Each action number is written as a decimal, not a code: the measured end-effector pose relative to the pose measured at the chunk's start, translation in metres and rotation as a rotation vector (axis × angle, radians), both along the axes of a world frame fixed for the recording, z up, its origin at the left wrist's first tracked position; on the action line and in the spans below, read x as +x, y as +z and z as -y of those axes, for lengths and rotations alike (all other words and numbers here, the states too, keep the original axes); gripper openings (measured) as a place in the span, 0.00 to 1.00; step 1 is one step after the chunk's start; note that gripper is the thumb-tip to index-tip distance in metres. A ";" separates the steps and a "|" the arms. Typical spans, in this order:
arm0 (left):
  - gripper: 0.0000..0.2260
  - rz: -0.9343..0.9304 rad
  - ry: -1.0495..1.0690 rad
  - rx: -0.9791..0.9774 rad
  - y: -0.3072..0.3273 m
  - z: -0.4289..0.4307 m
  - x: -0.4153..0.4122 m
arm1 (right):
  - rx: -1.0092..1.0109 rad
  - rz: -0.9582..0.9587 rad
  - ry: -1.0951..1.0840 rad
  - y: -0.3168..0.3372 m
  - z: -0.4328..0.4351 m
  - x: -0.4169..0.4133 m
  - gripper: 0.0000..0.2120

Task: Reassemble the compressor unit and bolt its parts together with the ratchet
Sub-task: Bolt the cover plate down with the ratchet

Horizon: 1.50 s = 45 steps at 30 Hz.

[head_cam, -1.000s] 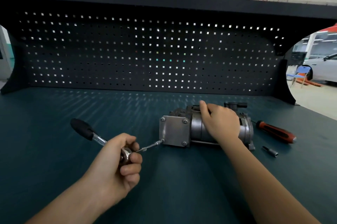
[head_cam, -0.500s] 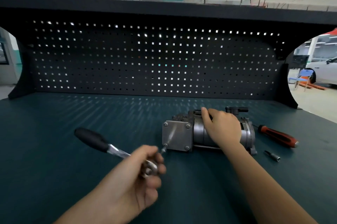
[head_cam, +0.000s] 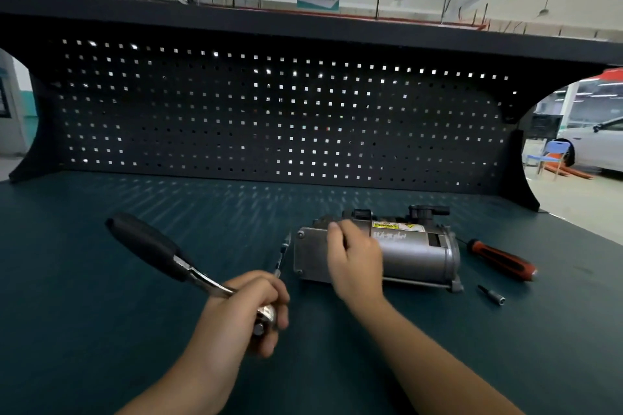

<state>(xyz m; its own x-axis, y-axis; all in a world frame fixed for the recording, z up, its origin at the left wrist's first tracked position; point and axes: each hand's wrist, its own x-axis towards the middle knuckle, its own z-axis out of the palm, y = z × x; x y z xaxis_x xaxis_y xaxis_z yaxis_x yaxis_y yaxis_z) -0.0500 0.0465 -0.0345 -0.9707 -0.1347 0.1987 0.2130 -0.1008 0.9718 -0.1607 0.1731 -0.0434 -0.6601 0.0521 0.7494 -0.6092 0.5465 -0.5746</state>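
Observation:
The grey compressor unit (head_cam: 414, 254) lies on its side on the dark green bench, its square end plate (head_cam: 310, 256) facing left with bolts at its corners. My left hand (head_cam: 242, 313) grips the ratchet (head_cam: 188, 271) at its chrome head. The black handle points up and left, and the thin extension bit (head_cam: 282, 254) points up just left of the plate, not touching it. My right hand (head_cam: 354, 262) is blurred, its fingers reaching up over the top where plate and cylinder meet.
A red and black screwdriver (head_cam: 502, 259) lies to the right of the compressor, and a small loose socket bit (head_cam: 490, 293) lies in front of it. A black pegboard (head_cam: 269, 111) closes the back of the bench (head_cam: 101, 313).
My left hand pulled the ratchet off the plate's lower-left bolt and turned it so the bit points up. My right hand slid left from the cylinder toward the end plate.

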 end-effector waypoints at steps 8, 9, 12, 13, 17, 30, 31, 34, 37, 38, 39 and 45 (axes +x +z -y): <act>0.09 0.007 -0.031 -0.028 -0.005 -0.003 -0.003 | -0.155 0.294 0.138 -0.014 0.031 0.021 0.23; 0.08 0.008 -0.046 -0.037 -0.005 -0.003 -0.003 | -0.226 0.367 0.170 -0.016 0.035 0.021 0.23; 0.14 0.034 -0.053 -0.037 -0.010 -0.002 -0.007 | -0.398 0.539 0.312 -0.022 0.045 0.020 0.21; 0.14 0.041 -0.048 -0.033 -0.011 -0.002 -0.007 | -0.425 0.566 0.350 -0.023 0.046 0.020 0.20; 0.07 0.022 -0.059 -0.068 -0.011 -0.001 -0.008 | -0.497 0.578 0.403 -0.020 0.045 0.022 0.18; 0.20 -0.016 -0.017 -0.125 -0.011 0.003 -0.009 | -0.477 0.661 0.529 -0.013 0.038 0.026 0.17; 0.20 -0.020 -0.008 -0.146 -0.010 0.003 -0.008 | -0.481 0.671 0.533 -0.013 0.038 0.026 0.17; 0.18 -0.039 0.014 -0.224 -0.008 0.004 -0.009 | -0.489 0.702 0.550 -0.012 0.039 0.027 0.17; 0.16 -0.052 0.025 -0.323 -0.009 0.006 -0.009 | -0.506 0.742 0.567 -0.012 0.038 0.027 0.17; 0.16 -0.058 0.036 -0.365 -0.010 0.007 -0.009 | -0.512 0.757 0.574 -0.012 0.038 0.027 0.17; 0.15 -0.067 0.050 -0.407 -0.011 0.008 -0.009 | -0.521 0.772 0.584 -0.012 0.038 0.027 0.18; 0.16 -0.070 0.073 -0.497 -0.012 0.008 -0.011 | -0.573 0.825 0.622 -0.010 0.040 0.028 0.18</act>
<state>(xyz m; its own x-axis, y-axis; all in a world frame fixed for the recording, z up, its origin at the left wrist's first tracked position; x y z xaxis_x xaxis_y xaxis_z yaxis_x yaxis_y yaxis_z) -0.0606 0.0380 -0.0464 -0.9444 -0.0742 0.3203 0.2685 0.3880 0.8817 -0.1327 0.1335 -0.0538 -0.9642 -0.2593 0.0557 -0.0089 -0.1786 -0.9839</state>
